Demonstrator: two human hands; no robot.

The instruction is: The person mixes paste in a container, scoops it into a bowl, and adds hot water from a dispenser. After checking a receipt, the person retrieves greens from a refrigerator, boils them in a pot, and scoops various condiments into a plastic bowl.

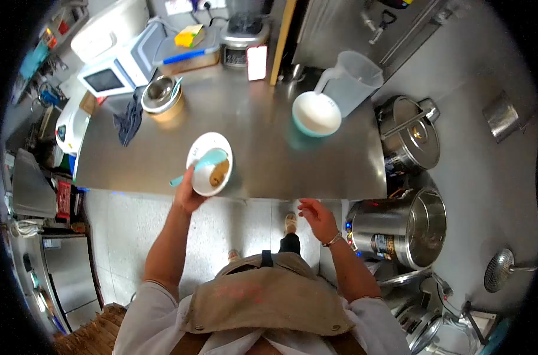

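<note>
Left hand clamps the left-centre bowl, brown food already inside; right hand empty, fingers parted; remaining work unclear.

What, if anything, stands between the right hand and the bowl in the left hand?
Nothing visible does. The right hand is just off the counter's front edge, the left hand holds the bowl near that edge, and no object shows between them.
</note>
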